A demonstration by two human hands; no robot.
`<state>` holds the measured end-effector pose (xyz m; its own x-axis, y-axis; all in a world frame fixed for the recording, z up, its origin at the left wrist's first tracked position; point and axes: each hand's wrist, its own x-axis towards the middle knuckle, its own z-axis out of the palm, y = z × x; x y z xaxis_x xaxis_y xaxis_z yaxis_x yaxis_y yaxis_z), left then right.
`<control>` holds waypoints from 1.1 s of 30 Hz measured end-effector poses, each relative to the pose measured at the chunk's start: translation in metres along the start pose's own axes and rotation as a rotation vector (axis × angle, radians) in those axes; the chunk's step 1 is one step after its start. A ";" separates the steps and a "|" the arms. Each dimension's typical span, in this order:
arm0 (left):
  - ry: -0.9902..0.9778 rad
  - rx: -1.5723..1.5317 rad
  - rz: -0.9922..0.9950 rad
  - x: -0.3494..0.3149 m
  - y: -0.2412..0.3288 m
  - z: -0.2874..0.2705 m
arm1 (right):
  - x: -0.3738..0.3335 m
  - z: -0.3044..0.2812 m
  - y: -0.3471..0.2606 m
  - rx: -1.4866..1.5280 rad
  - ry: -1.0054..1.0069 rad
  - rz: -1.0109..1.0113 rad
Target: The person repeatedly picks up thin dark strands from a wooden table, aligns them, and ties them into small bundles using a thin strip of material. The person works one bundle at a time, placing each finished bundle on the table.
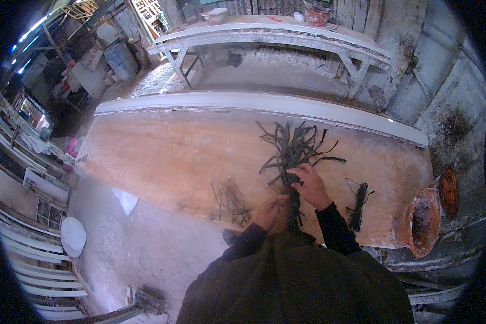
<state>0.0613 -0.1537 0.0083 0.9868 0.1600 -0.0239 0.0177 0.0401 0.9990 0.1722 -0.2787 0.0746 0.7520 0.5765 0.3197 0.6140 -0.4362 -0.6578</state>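
A bundle of dark, flat strips [292, 144] lies on the worktable in front of me, its loose ends fanned out at the far end. My right hand [311, 188] bends over the bundle from the right, thumb and fingers closed on its strips. On the bundle's left edge, my left hand [271, 213] has its fingers pinched together; whatever is between them is too small to make out. To the left rests a loose tangle of thin dark strands [230, 201]. A smaller tied bundle of dark strands [358, 207] lies to the right.
The wooden worktable [162, 156] has a long white moulding [243, 101] along its far edge. Two orange, plaster-smeared bowls [419, 222] stand on their sides at the right end. Behind is a white-crusted bench [264, 36]. A blue barrel [121, 60] stands far left, near white slats [32, 245].
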 end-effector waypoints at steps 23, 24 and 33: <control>-0.239 -0.270 -0.044 0.000 0.117 0.004 | -0.002 -0.037 -0.049 -0.059 0.270 -0.507; -0.224 -0.267 -0.038 -0.002 0.117 0.005 | -0.002 -0.037 -0.048 -0.068 0.272 -0.513; -0.171 -0.536 -0.113 -0.017 0.127 0.014 | -0.002 -0.037 -0.054 -0.115 0.348 -0.574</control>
<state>0.0491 -0.1657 0.1358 0.9963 -0.0346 -0.0790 0.0850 0.5497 0.8310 0.1467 -0.2821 0.1351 0.3207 0.4911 0.8100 0.9460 -0.2088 -0.2479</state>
